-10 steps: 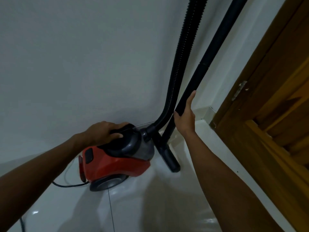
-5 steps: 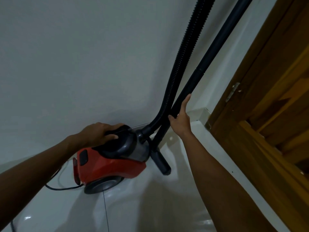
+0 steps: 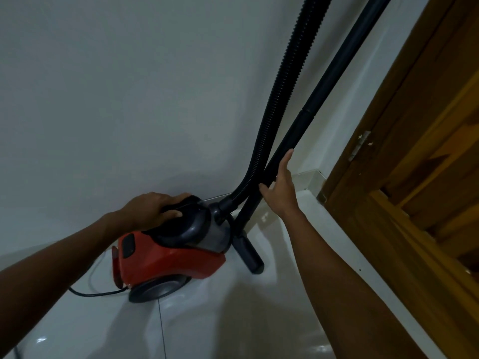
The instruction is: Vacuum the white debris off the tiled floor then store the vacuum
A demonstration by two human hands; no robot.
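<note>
The red and black canister vacuum (image 3: pixel 168 263) stands on the white tiled floor (image 3: pixel 233 320) against the wall. My left hand (image 3: pixel 153 209) grips the black handle on top of it. The ribbed hose (image 3: pixel 280 99) and the rigid black wand (image 3: pixel 334 73) rise up along the wall corner. The wand's nozzle (image 3: pixel 248 255) rests on the floor beside the canister. My right hand (image 3: pixel 281 189) steadies the wand low down, fingers straight along it and the thumb on its other side. No white debris shows on the floor.
The vacuum's black power cord (image 3: pixel 96 294) trails left across the floor from its rear. A wooden door frame and door (image 3: pixel 404 177) stand at the right, with a white skirting (image 3: pixel 311 177) at the corner. The white wall (image 3: pixel 129 99) is right behind the vacuum.
My view has drifted a little, so the vacuum sits slightly further left. Both hands stay where they were on the handle and the wand.
</note>
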